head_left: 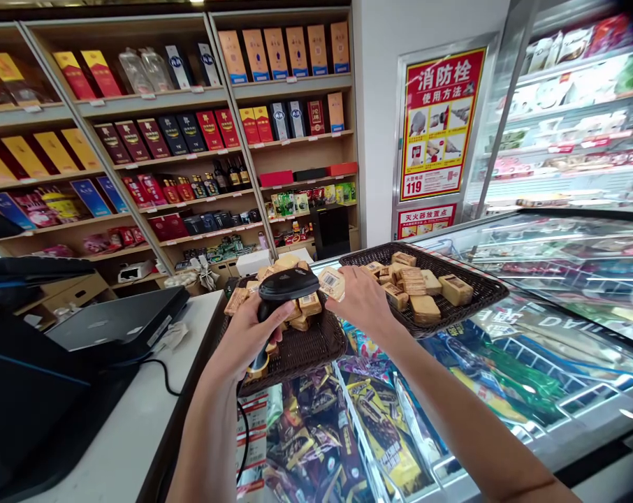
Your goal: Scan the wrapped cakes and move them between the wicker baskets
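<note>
My left hand (pixel 246 335) is wrapped round the handle of a black barcode scanner (pixel 289 283), whose head points to the right. Pinched in my right hand (pixel 366 300) is a small packaged block (pixel 331 282) with a barcode label turned toward the scanner. Below the scanner lies a dark woven basket (pixel 311 346), its far part heaped with similar tan blocks (pixel 237 300). To the right, a second woven basket (pixel 474 314) holds several more blocks (pixel 425 309). My right wrist passes close to this basket's left side.
Both baskets rest on a glass-topped freezer (pixel 484 412) with packaged ice creams (pixel 384 433) inside. A white counter (pixel 138 412) with a black checkout machine (pixel 28 370) stands left. The scanner's cable (pixel 244 440) hangs downward. Shelves of boxed goods (pixel 164 136) line the back wall.
</note>
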